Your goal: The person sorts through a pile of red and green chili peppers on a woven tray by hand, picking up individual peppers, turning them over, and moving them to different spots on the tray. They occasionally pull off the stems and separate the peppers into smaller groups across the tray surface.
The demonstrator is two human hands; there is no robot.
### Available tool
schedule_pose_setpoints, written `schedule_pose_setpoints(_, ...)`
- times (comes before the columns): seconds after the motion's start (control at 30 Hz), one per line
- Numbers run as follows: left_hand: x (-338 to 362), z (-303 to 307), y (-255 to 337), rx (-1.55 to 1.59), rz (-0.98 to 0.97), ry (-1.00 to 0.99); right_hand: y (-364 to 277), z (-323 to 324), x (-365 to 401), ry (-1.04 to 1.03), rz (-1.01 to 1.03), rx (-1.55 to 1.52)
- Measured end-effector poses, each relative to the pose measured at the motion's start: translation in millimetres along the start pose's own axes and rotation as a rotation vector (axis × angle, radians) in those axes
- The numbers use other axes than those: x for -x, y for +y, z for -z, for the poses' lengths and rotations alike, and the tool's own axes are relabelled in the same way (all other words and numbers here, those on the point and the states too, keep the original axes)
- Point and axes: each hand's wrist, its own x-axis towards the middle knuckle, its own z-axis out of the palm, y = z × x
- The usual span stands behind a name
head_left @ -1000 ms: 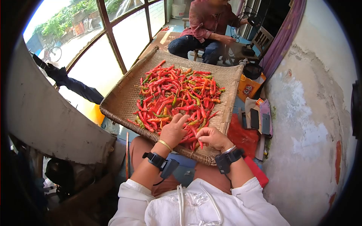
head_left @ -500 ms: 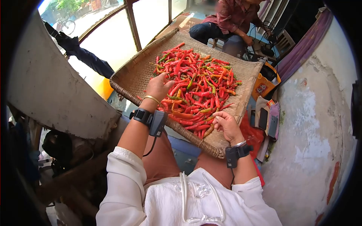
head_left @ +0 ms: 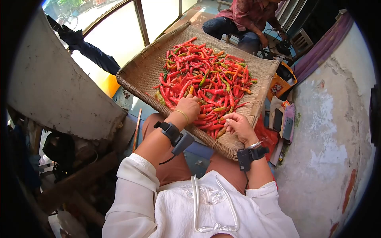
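A wide woven tray (head_left: 143, 73) rests on my lap, heaped with several red, orange and green chili peppers (head_left: 206, 77). My left hand (head_left: 188, 107) lies on the near edge of the heap, fingers curled down into the peppers; whether it grips one I cannot tell. My right hand (head_left: 237, 125) sits at the near right of the heap, fingertips pinched on a red chili. Both wrists wear black bands.
Another person sits on a chair (head_left: 246, 18) beyond the tray's far edge. Phones and pouches (head_left: 281, 121) lie by the cracked wall on the right, with an orange bag (head_left: 278, 85) behind them. Window frames (head_left: 139, 20) stand at the left.
My left hand drew back from the heap's left side to its near edge. My right hand stayed at the near right. The view shifted slightly.
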Motion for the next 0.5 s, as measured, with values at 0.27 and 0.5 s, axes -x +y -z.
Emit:
schedule_pose_setpoints(0.27, 9.7, 25.3, 31.1, 0.461, -0.146, 0.065, -4.6, -13.1, 3.1, 0.051, 0.087, 0.128)
schedule_pose_setpoints(0.5, -3.8, 53.7, -20.9, 0.491, 0.065, 0.23, 3.5, 3.9, -0.8, -0.004, -0.062, 0.034)
